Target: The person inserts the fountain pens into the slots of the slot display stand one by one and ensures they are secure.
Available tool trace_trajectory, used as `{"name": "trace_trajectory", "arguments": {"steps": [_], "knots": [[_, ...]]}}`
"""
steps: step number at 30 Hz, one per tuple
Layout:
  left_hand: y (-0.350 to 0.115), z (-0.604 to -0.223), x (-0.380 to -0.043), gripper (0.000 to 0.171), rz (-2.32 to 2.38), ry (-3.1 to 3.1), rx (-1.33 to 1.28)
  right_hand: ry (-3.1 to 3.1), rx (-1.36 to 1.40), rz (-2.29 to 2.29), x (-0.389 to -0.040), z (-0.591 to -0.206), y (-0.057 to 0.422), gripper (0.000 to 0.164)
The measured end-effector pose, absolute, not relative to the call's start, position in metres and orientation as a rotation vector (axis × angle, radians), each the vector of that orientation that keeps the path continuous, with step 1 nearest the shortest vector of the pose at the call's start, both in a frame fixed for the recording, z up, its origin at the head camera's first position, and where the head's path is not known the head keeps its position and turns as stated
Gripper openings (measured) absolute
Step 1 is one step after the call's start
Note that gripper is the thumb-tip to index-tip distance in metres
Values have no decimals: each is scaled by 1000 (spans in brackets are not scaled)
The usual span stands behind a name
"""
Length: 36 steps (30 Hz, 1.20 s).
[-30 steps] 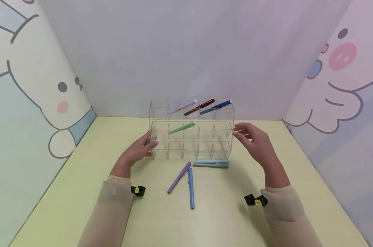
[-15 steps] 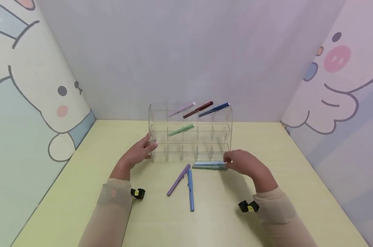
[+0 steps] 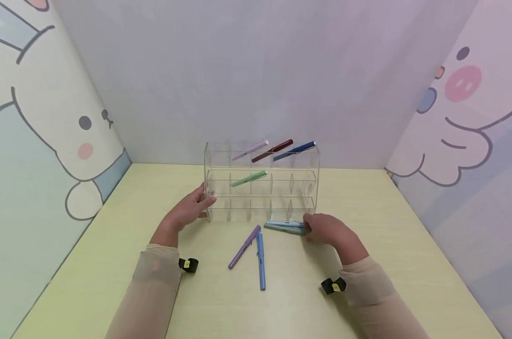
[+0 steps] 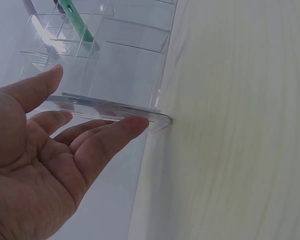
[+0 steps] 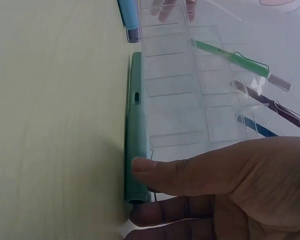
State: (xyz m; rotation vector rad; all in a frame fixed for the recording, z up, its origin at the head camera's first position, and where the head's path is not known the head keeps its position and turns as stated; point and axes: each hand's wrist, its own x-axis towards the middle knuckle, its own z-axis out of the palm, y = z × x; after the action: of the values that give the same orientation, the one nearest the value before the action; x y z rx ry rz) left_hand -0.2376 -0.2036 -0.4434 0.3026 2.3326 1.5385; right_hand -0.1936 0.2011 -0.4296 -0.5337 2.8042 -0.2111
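A clear acrylic pen rack (image 3: pixel 260 215) with tiered compartments stands on the table. My left hand (image 3: pixel 187 209) holds its left side panel, thumb in front and fingers behind. Beyond the rack's lower right corner, my right hand (image 3: pixel 330 231) pinches the end of a dull green pen (image 5: pixel 136 115), thumb laid on its barrel. A light blue pen (image 3: pixel 284 223) lies right beside that one, its right end hidden by the hand. In the rack, a lilac pen (image 3: pixel 250 149), a dark red pen (image 3: pixel 273 150) and a navy pen (image 3: pixel 294 151) lean in the top tier; a light green pen (image 3: pixel 249 178) leans in the middle one.
In front of the rack, a purple pen (image 3: pixel 244 247) and a blue pen (image 3: pixel 261 261) lie on the pale table (image 3: pixel 298 301), close together at their upper ends. A grey wall (image 3: pixel 256 80) rises behind, with cartoon-printed panels (image 3: pixel 463 141) on both sides.
My right hand has come down from the rack's right side to the two pens in front. The dull green pen's right end has swung slightly toward me. The left hand keeps its place.
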Motion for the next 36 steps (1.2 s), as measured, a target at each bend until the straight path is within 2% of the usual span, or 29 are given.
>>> {"name": "trace_trajectory", "arguments": {"steps": [7,11,17,36], "knots": [[-203,-441,-236,74,1539,2331,297,2794,-592,-139,-194,-434,201,23],[-202,-442,-236,74,1545,2327,298,2805,-578,-218,-193,-430,204,17],[-203,-442,-237,75,1542,2326,295,2756,-542,-518,-195,-418,211,7],[-204,-443,-237,81,1527,2344,290,2402,-716,-1462,-197,-403,219,19]]}}
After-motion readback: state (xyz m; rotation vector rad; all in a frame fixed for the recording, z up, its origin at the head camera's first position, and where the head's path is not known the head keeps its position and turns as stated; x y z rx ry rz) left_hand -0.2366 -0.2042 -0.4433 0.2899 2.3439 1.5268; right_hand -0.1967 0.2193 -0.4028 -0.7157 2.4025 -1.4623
